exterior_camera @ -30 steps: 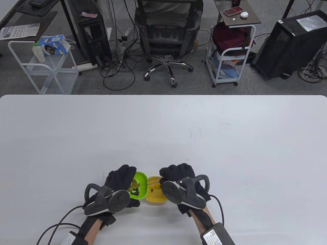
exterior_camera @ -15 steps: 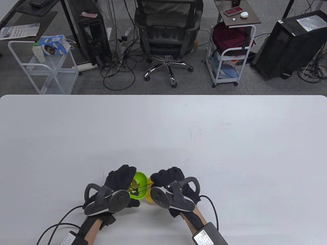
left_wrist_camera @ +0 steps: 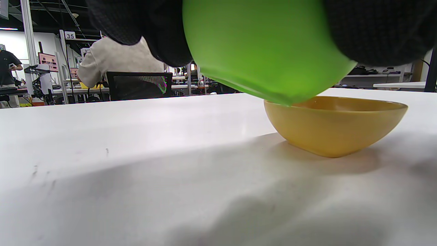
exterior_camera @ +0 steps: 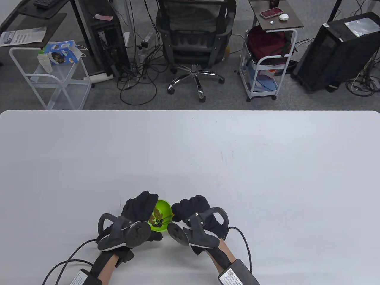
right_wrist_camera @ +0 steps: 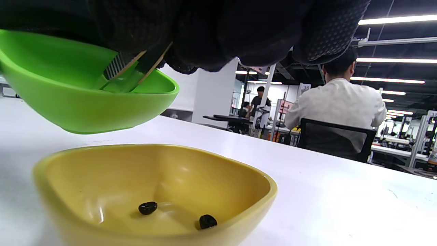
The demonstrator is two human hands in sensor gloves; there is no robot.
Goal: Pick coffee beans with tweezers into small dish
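My left hand (exterior_camera: 142, 207) grips a green bowl (exterior_camera: 162, 208) and holds it tilted above the table; the left wrist view shows its underside (left_wrist_camera: 266, 51) raised. Several dark coffee beans (exterior_camera: 158, 222) lie in it. My right hand (exterior_camera: 190, 208) pinches wooden tweezers (right_wrist_camera: 136, 72), whose tips reach down into the green bowl (right_wrist_camera: 85, 102); the tips are hidden behind the rim. A small yellow dish (right_wrist_camera: 68, 177) stands on the table just right of the bowl, with two beans (right_wrist_camera: 147, 207) in it. It also shows in the left wrist view (left_wrist_camera: 334, 130). In the table view my right hand covers it.
The white table (exterior_camera: 207, 154) stretches far beyond the hands. Behind its far edge stand an office chair (exterior_camera: 193, 38), two white carts (exterior_camera: 53, 80) and computer towers on the floor.
My right hand has moved left from over the yellow dish to the green bowl, bringing the tweezer tips into the bowl and covering the yellow dish in the table view. The left hand has stayed put.
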